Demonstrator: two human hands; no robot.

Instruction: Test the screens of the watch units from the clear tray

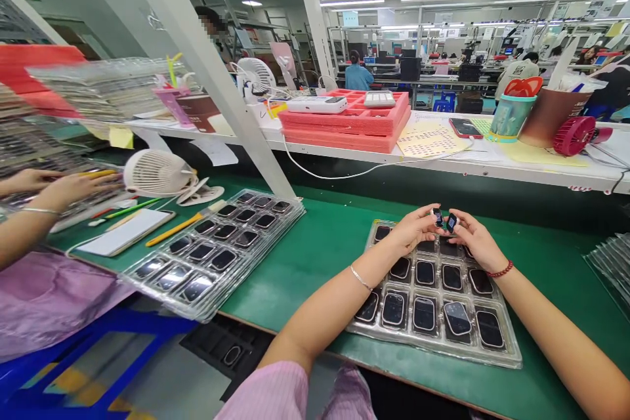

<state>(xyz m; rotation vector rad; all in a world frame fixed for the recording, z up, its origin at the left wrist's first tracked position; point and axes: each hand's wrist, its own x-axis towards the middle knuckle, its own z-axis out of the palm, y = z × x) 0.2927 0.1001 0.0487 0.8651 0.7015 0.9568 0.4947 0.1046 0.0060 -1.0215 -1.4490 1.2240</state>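
My left hand [412,228] pinches a small black screen part [438,215] between thumb and fingers. My right hand [473,239] holds a second small black part [451,222] right beside it, the two nearly touching. Both hands hover over the far end of a clear plastic tray [512,356] on the green mat, its pockets filled with several black rectangular screens [424,313]. A silver bracelet is on my left wrist and a red bead bracelet on my right.
A stack of clear trays [216,249] with more screens lies to the left. A co-worker's hands [59,187] work at far left beside a small white fan [156,172]. Red foam trays [352,119], a phone [465,127] and cups sit on the white shelf behind.
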